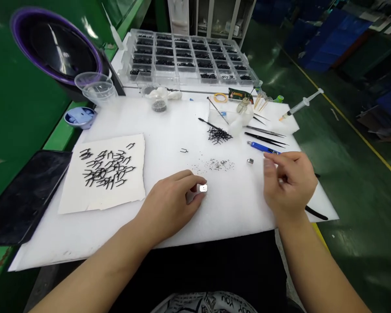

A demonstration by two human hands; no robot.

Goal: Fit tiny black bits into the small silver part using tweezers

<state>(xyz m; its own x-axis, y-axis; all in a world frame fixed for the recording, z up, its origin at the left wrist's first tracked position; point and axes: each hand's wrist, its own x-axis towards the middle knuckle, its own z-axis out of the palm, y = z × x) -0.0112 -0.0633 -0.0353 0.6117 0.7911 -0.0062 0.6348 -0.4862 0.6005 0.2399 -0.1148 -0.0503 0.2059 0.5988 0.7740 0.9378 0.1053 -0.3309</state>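
Note:
My left hand (172,202) rests on the white foam sheet (228,208), thumb and forefinger pinching a small shiny metal block (203,188). My right hand (289,182) is raised over the sheet's right side with its thumb and fingertips pressed together; what they hold, if anything, is too small to tell. Close to the right fingertips lie a blue pen-like tool (262,148) and a second small metal block (250,161). Tiny dark pins or bits (220,165) are scattered between the hands. Beyond them lies a single black forked part (184,150).
Many black forked parts (107,169) lie on a white card at left. A heap of black parts (219,135), tweezers (265,139) and a syringe (301,104) lie farther off. A compartment tray (185,56) stands behind; plastic cups (97,89) are at back left.

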